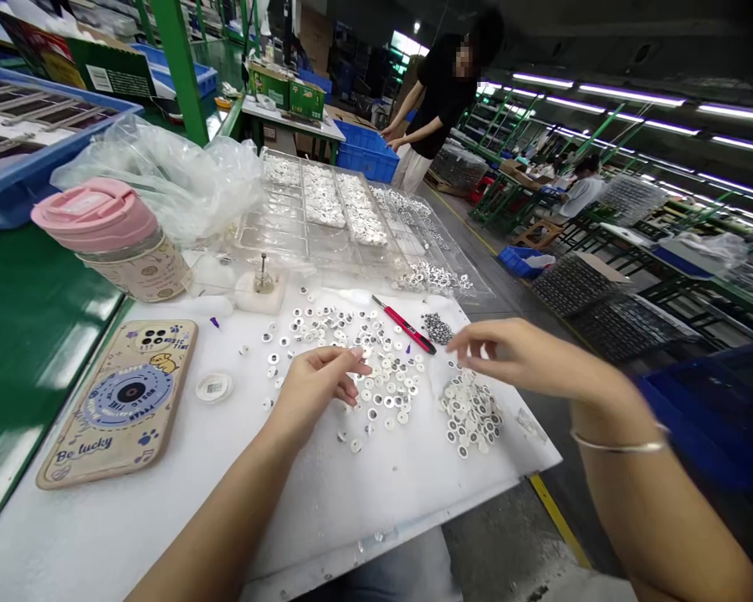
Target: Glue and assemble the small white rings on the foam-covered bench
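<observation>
White discs are spread beside a red tool on the surface.
Left of the tool, scattered discs are reached by the left hand, fingers curled; right of it, metal pieces and a disc heap are neighboured by the right hand, fingers bent. Neither grip can be told.

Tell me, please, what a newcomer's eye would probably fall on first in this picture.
Probably the many small round white pieces strewn across the middle of the white worktop, beside the bare left hand. Next might come the slim red tool with a black end, lying just beyond them. At the left, the pink-lidded cup stands behind the beige patterned phone case.
</observation>
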`<state>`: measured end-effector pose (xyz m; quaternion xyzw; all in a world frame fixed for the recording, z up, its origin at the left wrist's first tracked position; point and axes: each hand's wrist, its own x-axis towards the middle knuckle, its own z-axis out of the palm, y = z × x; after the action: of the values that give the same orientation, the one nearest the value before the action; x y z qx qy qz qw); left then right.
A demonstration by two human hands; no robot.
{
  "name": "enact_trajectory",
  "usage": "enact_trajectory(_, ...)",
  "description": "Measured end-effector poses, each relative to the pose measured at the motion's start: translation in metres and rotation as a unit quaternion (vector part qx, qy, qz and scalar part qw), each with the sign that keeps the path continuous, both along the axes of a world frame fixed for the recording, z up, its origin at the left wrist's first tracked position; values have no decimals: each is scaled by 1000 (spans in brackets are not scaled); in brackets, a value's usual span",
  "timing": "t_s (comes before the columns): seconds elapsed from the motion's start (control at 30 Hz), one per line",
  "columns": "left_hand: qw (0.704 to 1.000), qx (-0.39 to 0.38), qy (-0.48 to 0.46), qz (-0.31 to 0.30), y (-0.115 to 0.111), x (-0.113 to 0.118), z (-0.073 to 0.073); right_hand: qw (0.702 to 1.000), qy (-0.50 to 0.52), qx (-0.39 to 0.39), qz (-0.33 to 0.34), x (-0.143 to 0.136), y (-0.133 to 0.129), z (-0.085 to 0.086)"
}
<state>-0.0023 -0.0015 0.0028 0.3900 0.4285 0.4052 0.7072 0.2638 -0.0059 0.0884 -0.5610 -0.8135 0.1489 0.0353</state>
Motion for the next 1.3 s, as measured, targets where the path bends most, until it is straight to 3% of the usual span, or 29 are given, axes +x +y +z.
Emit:
enact_trajectory(0.13,1000,-5,-4,6,0,-1,-1,995,-40,-84,38,-5,16,-25)
enact_trajectory(0.27,1000,-3,-11,6,2,-1,-2,991,-60,-108,47,-2,14,-45)
enact_trajectory(0.57,1000,2,-15,11,2,1,-4,994,-27,-92,50,3,7,-51)
enact_trajectory(0.7,1000,-3,-12,15,1,0,0,992,79,-95,-11,12,17,-45)
enact_trajectory(0.8,1000,-10,-8,22,0,1,3,971,211,-29,-106,15,42,-49)
enact_trajectory(0.9,1000,-11,-3,25,1,0,4,945,275,37,-171,8,76,-67)
enact_trajectory(1.07,998,6,-17,60,7,-7,0,942,272,56,-191,-7,113,-104)
enact_trajectory(1.2,988,13,-40,148,13,-14,-3,936,257,71,-230,-4,111,-110)
enact_trajectory(1.3,973,17,-63,222,16,-17,-5,926,253,97,-265,4,94,-94)
